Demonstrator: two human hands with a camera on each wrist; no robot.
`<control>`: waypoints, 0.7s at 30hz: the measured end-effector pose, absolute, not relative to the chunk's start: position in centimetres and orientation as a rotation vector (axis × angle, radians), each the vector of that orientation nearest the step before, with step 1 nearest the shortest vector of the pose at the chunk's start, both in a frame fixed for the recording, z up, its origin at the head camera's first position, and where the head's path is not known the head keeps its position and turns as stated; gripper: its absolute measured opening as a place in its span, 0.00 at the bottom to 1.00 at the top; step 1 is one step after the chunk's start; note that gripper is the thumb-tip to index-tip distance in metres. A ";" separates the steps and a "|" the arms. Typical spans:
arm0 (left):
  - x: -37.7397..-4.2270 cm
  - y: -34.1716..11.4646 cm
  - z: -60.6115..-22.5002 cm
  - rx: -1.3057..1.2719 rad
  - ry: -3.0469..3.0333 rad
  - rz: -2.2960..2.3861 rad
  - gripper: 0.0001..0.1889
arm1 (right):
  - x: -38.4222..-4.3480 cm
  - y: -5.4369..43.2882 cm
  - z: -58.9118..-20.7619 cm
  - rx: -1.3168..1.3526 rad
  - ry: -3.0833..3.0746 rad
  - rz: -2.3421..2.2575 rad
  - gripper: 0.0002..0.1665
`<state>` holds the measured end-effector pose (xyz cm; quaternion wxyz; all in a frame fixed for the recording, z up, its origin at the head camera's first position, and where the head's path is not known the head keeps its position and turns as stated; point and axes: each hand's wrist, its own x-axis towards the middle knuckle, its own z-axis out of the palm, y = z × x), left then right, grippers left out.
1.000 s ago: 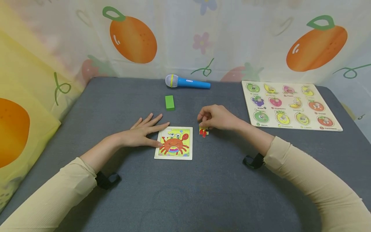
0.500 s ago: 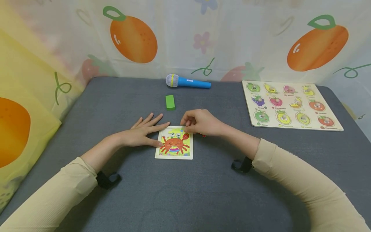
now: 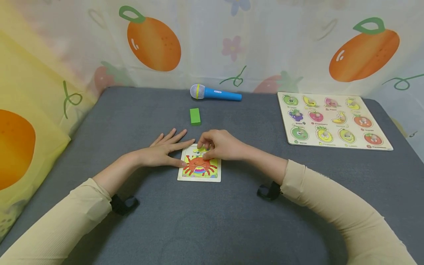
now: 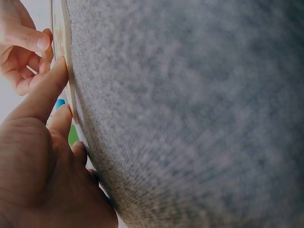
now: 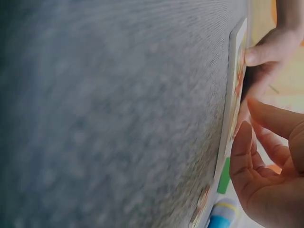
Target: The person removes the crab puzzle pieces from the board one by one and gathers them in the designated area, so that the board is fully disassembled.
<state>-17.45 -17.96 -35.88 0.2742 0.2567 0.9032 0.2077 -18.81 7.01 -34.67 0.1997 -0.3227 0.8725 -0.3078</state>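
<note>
A square crab jigsaw puzzle (image 3: 200, 169) in a pale wooden frame lies on the dark grey table. At its left edge rests my left hand (image 3: 155, 154), fingers spread and straight, with the thumb on the frame's left side and the index fingertip by its top corner. Over the puzzle's upper right part is my right hand (image 3: 223, 145), fingers bent. In the right wrist view its thumb and index fingertips stand apart with nothing visible between them. A small flat piece (image 5: 199, 206) lies beyond the frame there; the head view does not show it.
Behind the puzzle lies a green block (image 3: 195, 116), and farther back a blue toy microphone (image 3: 222, 95). A wooden fruit puzzle board (image 3: 336, 121) sits at the right rear. A fruit-printed curtain (image 3: 205, 48) hangs along the back edge of the table.
My right hand has moved left from beside the loose puzzle piece to above the crab puzzle. That piece has gone from sight in the head view. My left hand has stayed in place.
</note>
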 end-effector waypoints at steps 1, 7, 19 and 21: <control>-17.4 -18.0 -35.9 0.691 2.428 0.558 0.43 | -18.8 6.9 -34.7 -0.908 2.441 -0.852 0.14; -17.5 -17.9 -35.8 0.691 2.432 0.552 0.43 | -18.6 6.5 -34.7 -0.956 2.462 -0.804 0.17; -17.5 -18.0 -35.9 0.690 2.430 0.548 0.43 | -18.6 6.3 -34.9 -1.002 2.455 -0.733 0.23; -17.5 -18.0 -35.9 0.692 2.430 0.550 0.43 | -18.7 6.3 -35.0 -0.994 2.451 -0.733 0.23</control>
